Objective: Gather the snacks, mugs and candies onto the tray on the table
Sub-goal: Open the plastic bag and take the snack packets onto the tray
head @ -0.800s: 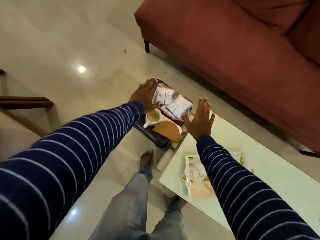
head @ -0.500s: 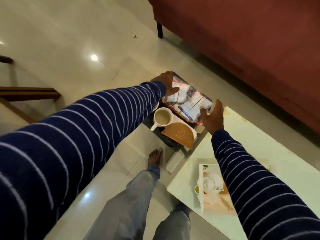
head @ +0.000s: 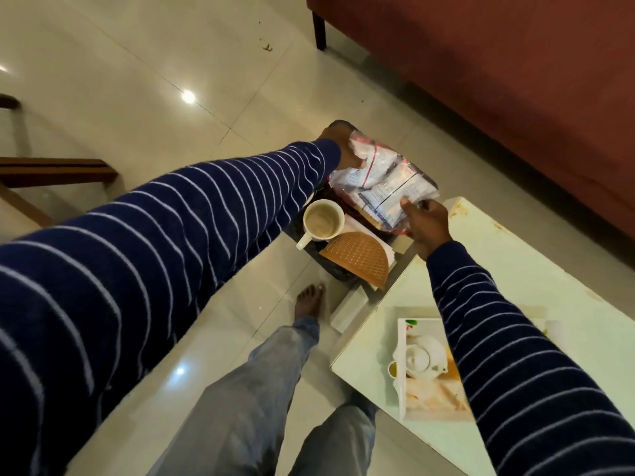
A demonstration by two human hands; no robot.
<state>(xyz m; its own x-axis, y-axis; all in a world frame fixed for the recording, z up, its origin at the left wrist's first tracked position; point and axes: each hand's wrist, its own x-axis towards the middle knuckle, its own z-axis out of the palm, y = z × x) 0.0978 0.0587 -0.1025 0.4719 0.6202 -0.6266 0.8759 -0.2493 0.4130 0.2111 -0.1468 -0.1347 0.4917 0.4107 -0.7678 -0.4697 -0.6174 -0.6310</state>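
A clear bag of snack packets [head: 381, 180] lies over the far end of a dark tray [head: 338, 273] beside the table corner. My left hand [head: 338, 147] grips the bag's far left end. My right hand [head: 426, 221] grips its near right end. Whether the bag is lifted off the dark tray I cannot tell. A white mug [head: 323, 221] with a pale drink stands on the dark tray, next to a folded woven brown mat [head: 360, 257]. A white tray [head: 402, 389] printed with a teapot picture lies on the white table [head: 515, 269], partly hidden by my right sleeve.
A red sofa [head: 515, 80] runs along the far right, its leg near the top. A wooden chair frame [head: 51, 170] stands at the left. My bare foot [head: 309, 300] and legs are on the glossy tiled floor, close to the table's corner.
Both hands were spread flat above the bag; they have since come down and closed on its two ends. The view has shifted nearer.
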